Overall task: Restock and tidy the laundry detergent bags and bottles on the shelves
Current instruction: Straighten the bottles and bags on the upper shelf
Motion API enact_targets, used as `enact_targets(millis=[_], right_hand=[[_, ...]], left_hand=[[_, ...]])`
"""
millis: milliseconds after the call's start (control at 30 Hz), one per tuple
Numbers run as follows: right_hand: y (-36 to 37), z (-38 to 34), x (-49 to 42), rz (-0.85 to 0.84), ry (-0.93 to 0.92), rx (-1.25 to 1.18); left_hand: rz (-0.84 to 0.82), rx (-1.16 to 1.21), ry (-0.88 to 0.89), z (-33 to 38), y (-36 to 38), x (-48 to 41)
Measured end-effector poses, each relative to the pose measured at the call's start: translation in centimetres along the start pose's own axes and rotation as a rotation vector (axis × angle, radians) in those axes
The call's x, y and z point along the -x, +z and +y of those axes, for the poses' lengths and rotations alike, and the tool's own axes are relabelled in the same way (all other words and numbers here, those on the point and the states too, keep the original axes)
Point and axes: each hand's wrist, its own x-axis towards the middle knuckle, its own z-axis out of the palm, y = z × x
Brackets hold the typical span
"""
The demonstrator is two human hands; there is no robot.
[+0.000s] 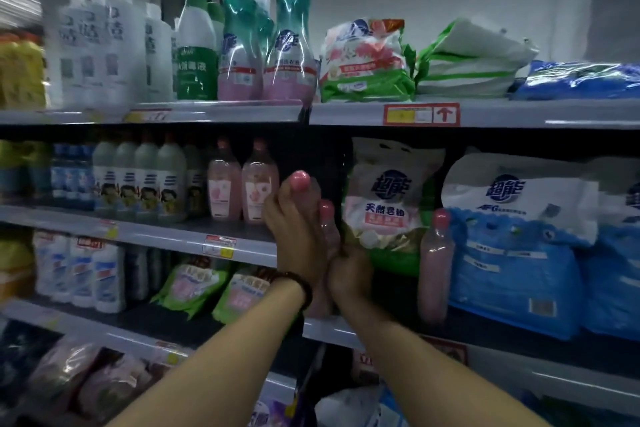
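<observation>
My left hand [294, 236], with a bead bracelet at the wrist, grips a pink bottle by its neck; only its pink cap [300, 180] and shoulder show above my fingers. Right beside it, my right hand [349, 270] grips a second pink bottle [325, 218] low on its body. Both bottles are upright at the gap in the middle shelf, between two pink bottles [259, 184] on the left and a white-and-green detergent bag [388, 204] on the right. A third pink bottle [436, 263] stands alone against a blue detergent bag [512, 263].
The top shelf [502, 113] carries white, green and teal pump bottles [291, 45] and flat bags [367, 59]. White bottles [149, 184] fill the middle shelf's left. Green-pink bags [194, 288] lie on the shelf below. More bags sit at the bottom.
</observation>
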Motion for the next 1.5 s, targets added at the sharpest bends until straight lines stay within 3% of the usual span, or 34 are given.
enact_targets(millis=[133,267,333,533,900,1100,1333,1500], right_hand=[[1.9,-0.4,0.2,0.011,0.253,-0.383],[1.5,0.2,0.7,-0.130,0.278,-0.782],[0.7,0.4,1.1,-0.255,0.229,-0.851],[-2.0,0.8,0.1,-0.458,0.112,-0.661],[-5.8,-5.9,-3.3,-0.242,-0.139,-0.458],[-2.7,-9.0,-4.7,-0.189,-0.252,-0.320],[3.8,-10.5,-6.2,-0.178,-0.216,-0.317],[6.8,-9.9,-6.3,-0.249,-0.185,-0.219]], left_hand=[[0.025,0.065,-0.088,-1.2,0.4,0.3],[-0.003,0.078,-0.074,-1.5,0.1,0.1],[0.005,0.097,-0.075,-1.6,0.2,-0.1],[-0.047,0.179,-0.076,-2.5,-0.6,-0.8],[-0.177,0.113,0.068,-2.1,-6.0,-7.9],[-0.312,0.155,-0.079,-5.4,-9.4,-12.1],[-0.341,0.119,-0.319,-10.7,-10.7,-15.8],[-0.324,0.054,-0.226,-12.3,-8.4,-16.2]])
